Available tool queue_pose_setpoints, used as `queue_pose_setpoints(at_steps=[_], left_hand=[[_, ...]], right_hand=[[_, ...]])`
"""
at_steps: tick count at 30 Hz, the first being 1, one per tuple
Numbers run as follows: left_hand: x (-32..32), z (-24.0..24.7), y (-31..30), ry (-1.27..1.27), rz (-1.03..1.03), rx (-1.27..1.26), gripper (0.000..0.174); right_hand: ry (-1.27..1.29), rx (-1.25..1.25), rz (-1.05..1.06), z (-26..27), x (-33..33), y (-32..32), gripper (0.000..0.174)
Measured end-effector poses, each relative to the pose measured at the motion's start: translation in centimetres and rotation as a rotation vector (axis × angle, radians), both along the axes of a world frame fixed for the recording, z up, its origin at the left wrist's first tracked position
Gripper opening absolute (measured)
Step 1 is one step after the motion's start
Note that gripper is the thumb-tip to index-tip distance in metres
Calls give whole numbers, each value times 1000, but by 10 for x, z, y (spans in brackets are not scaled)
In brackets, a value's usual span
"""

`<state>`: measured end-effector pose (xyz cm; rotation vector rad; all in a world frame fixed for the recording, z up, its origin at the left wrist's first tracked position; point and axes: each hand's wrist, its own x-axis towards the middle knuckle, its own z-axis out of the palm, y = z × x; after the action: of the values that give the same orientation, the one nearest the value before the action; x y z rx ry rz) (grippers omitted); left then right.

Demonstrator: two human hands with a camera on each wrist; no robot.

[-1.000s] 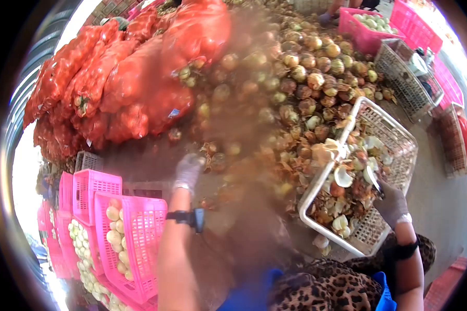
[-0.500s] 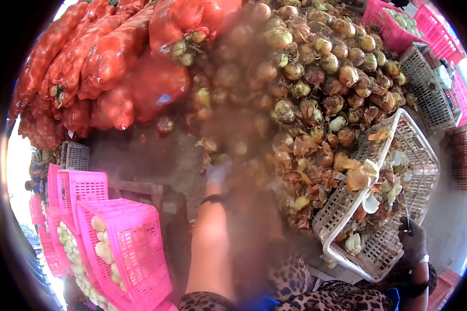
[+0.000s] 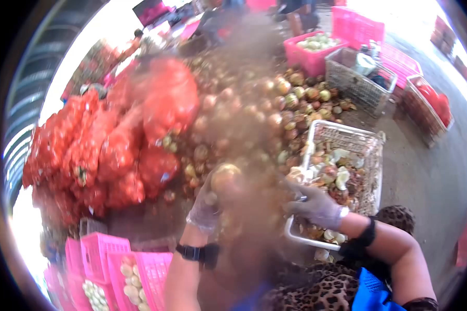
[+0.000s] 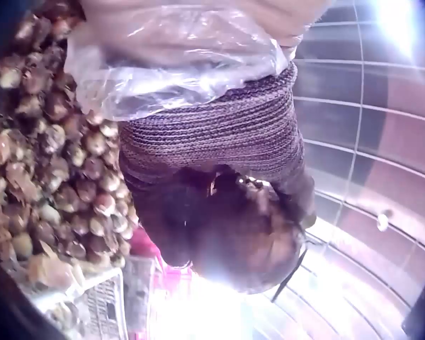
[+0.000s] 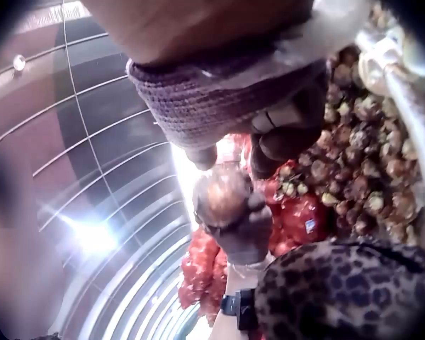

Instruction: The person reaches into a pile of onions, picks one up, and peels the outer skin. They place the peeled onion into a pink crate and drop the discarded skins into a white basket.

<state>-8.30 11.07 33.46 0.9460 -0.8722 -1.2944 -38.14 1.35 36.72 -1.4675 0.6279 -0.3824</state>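
Note:
My gloved left hand [image 3: 204, 206] grips an onion [image 3: 226, 177] in front of the body, in the middle of the head view. In the right wrist view the same brown-skinned onion [image 5: 225, 195] sits in the fingers. To the right, my gloved right hand [image 3: 319, 207] holds a small knife [image 3: 300, 198], mostly hidden by the fingers. Its thin dark blade [image 4: 289, 273] sticks out past the onion in the left wrist view. A blurred smear hides the space between the hands in the head view.
A white crate [image 3: 381, 181] of onion peelings stands beside the right hand. Behind lies an onion heap [image 3: 296, 98], with red net sacks [image 3: 114, 150] to its left. Pink crates [image 3: 155, 269] of peeled onions stand at lower left. More crates [image 3: 360, 78] stand at back right.
The left hand has come up from the floor by the heap with an onion. The right hand has moved left from the peelings crate toward it, knife still held. The head view has tilted up.

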Motion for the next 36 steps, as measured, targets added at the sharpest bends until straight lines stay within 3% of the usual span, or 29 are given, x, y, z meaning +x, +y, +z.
queue_pose_setpoints(at_steps=[1,2,4,6,8,11,13,15,17,18,20,22,24,26,29,31,32,35,36], left_hand=[[-33,38,-9,9,-79,-64,99],[-61,55,-17,-22,-85,-92,99],[-110,67,-21,9,-83,-106,103],[-151,72,-26,-10,0,-112,104],[-183,77,-32,-32,66,-104,104],[-195,65,-45,137,35,-160,102],[-205,66,-51,152,87,-174,101],[-213,60,-54,-26,276,-171,102],[-200,51,-62,-2,203,-148,104],[-207,51,-63,-79,264,-173,104],[-202,43,-71,-237,310,-271,107],[-200,40,-75,-219,285,-333,107],[-195,35,-77,-317,308,-385,107],[-186,27,-78,-446,339,-442,108],[-194,39,-68,-262,297,-313,98],[-191,42,-64,-38,223,-180,92],[-189,38,-62,203,80,-130,83],[-194,35,-55,86,304,68,80],[-193,34,-55,82,257,17,78]], right_hand=[[-148,-58,28,8,-3,5,55],[-265,58,-5,-4,-1,8,64],[-175,-361,-146,-9,-9,6,73],[-413,-18,-166,-8,-33,5,65],[-305,-305,-184,-1,-56,2,51],[17,-570,-218,21,-80,-3,36],[51,-298,-148,25,-89,-5,31],[45,-322,-75,15,-94,-7,29],[13,-562,-9,2,-96,-7,28],[6,-639,19,0,-97,-6,28],[-18,-602,20,1,-94,-9,29],[-123,-511,-8,-30,-81,-14,31],[-48,-611,-50,-56,-77,-14,28],[253,-926,-96,-33,-81,-18,21],[279,-967,-107,-18,-84,-19,18],[389,-949,-77,1,-82,-19,17],[444,-938,-65,8,-82,-20,17],[455,-933,-20,13,-83,-27,16],[462,-940,-43,10,-84,-27,16]])
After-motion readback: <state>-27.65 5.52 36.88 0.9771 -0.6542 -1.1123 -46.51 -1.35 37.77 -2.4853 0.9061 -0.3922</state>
